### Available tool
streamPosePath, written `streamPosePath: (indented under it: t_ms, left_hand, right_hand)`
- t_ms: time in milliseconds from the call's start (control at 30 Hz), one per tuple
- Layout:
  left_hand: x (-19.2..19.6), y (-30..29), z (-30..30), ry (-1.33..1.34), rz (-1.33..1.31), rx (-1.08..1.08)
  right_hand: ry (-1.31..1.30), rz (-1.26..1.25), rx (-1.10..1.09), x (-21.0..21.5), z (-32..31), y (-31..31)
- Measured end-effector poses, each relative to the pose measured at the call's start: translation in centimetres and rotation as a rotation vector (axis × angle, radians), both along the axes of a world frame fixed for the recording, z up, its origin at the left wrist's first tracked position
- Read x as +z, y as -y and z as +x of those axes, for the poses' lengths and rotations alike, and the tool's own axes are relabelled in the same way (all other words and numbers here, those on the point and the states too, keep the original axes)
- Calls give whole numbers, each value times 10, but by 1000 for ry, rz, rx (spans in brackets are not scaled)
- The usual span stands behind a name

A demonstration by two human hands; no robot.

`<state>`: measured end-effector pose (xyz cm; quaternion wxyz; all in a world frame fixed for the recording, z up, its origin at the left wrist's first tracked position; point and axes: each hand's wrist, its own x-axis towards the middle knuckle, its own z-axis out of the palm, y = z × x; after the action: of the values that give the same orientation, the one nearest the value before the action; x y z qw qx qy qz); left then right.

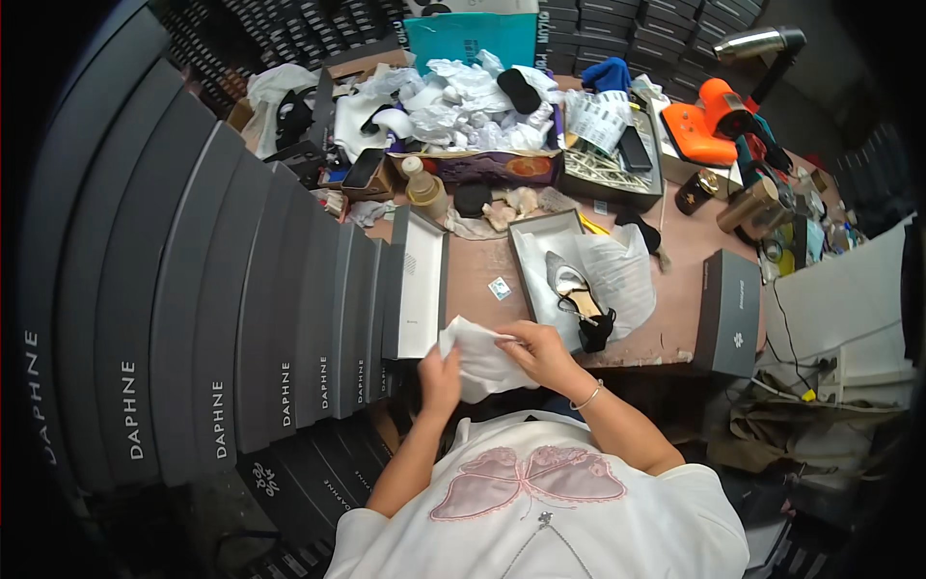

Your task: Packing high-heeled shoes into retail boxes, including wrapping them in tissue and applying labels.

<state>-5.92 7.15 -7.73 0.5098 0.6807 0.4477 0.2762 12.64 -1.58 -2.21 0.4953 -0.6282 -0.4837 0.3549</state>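
Note:
Between my two hands hangs a white sheet of thin wrapping paper [479, 362], held just off the table's near edge. My left hand [441, 379] is closed on the sheet's left side. Pinched in the fingers of my right hand [533, 349] is its upper right edge. Just beyond lies an open shoe box [529, 261] lined with white paper. A black shoe with a pointed, glittery grey toe [567, 273] rests in it, its heel end toward me. The box's grey lid [415, 280] stands to the left, its pale inside showing.
Tall stacks of dark shoe boxes [212, 289] wall off the left. At the back, a carton [473, 166] overflows with crumpled white paper. A bottle [424, 188] stands before it. An orange device [699, 130] sits at the back right, and a closed dark box [728, 314] at the right edge.

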Motion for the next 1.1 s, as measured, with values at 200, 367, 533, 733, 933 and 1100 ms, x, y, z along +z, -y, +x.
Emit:
streamPosePath:
  t_ms: [200,367,533,733,933,1100]
  left_hand:
    - [41,9,-3,-54,336,-379]
    - [47,-1,-11,-81,303,-68]
    - [56,-15,9,-159,216,12]
    - [19,-51,68,-26,240,76]
    - [5,-59,77,280,-401,132]
    - [20,-49,95,418,-390,112]
  right_hand:
    - [51,-130,243,0,-14,19]
    - [277,14,-540,1,70,83]
    - [148,-244,-104,-46,111,80]
    - [346,-147,-22,-49,106,40]
    - [-545,-129,-161,20,131,101]
    - [-767,-147,72,109,119,128]
